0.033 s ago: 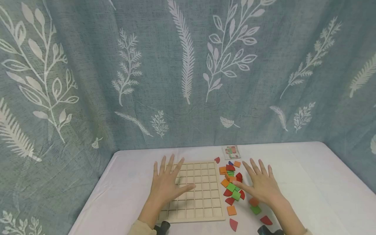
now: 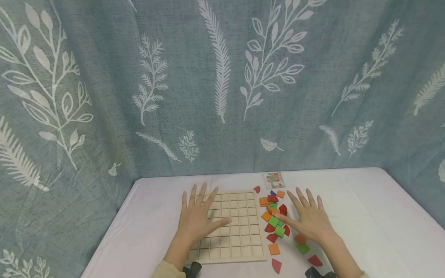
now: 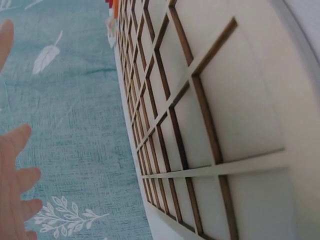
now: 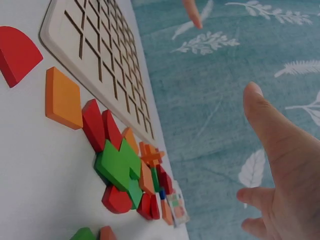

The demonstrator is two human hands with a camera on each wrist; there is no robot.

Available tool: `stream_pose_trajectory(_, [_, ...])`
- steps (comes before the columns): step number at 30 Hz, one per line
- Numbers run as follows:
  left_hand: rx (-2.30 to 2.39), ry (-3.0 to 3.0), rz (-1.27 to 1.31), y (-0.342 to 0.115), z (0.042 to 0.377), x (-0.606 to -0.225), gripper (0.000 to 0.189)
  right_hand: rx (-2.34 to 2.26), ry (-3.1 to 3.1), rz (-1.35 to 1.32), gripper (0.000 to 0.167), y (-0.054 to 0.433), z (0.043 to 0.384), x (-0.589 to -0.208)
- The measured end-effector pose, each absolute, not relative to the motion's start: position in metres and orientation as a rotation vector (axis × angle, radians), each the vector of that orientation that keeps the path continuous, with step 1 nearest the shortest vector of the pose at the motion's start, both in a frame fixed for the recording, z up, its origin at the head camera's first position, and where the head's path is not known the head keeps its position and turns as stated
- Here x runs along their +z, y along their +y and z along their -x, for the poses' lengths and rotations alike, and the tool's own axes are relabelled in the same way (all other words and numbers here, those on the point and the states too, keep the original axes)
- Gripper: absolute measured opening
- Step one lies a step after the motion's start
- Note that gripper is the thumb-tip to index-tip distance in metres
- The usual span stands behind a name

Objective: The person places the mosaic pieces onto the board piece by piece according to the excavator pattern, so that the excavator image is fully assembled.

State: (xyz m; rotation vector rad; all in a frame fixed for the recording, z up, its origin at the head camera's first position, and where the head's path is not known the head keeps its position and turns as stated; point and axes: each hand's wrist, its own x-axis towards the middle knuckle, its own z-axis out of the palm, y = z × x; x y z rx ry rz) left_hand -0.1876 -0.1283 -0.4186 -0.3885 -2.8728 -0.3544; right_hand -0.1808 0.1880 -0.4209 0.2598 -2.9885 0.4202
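Observation:
Fingers straight and spread, my left hand [image 2: 195,221] hovers over the left part of a pale wooden grid board [image 2: 235,241]. The left wrist view shows its fingers apart from the board [image 3: 245,100]. My right hand [image 2: 310,221], also spread and holding nothing, is above the table just right of a loose heap of coloured pieces. In that heap are green squares [image 2: 279,231], orange squares [image 2: 274,249] and red quarter-circle pieces [image 2: 276,266]. The right wrist view has the right hand [image 4: 295,160] raised clear of the pieces. An orange and a green piece [image 2: 302,248] lie partly beneath it.
A small printed card [image 2: 273,180] in a clear sleeve lies behind the heap. One red piece [image 2: 315,260] sits near the right wrist. The white-covered table [image 2: 375,216] meets a blue-green leaf-patterned curtain [image 2: 222,146] at the back.

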Motion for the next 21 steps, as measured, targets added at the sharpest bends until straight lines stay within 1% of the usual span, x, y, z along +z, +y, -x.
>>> stream_pose_trajectory(5, [-0.402,-2.911,0.393,-0.131,0.19,-0.423,0.096,0.434,-2.996,-0.244,0.089,0.189,0.18,-0.425])
stream_pose_trajectory(9, [-0.634,-2.964,0.443,-0.141,0.192,-0.428,0.093,0.534,-3.019,-0.238,0.084,0.193,0.179,-0.428])
stream_pose_trajectory(12, [-0.955,-2.981,0.506,-0.157,0.194,-0.432,0.093,0.736,-3.059,-0.185,0.077,0.198,0.177,-0.428])
stream_pose_trajectory(15, [-1.216,-3.0,0.5,-0.177,0.194,-0.437,0.093,0.949,-3.072,-0.109,0.073,0.204,0.175,-0.427])
stream_pose_trajectory(21, [-1.356,-3.028,0.399,-0.21,0.196,-0.448,0.094,1.169,-3.051,-0.004,0.066,0.223,0.172,-0.432])
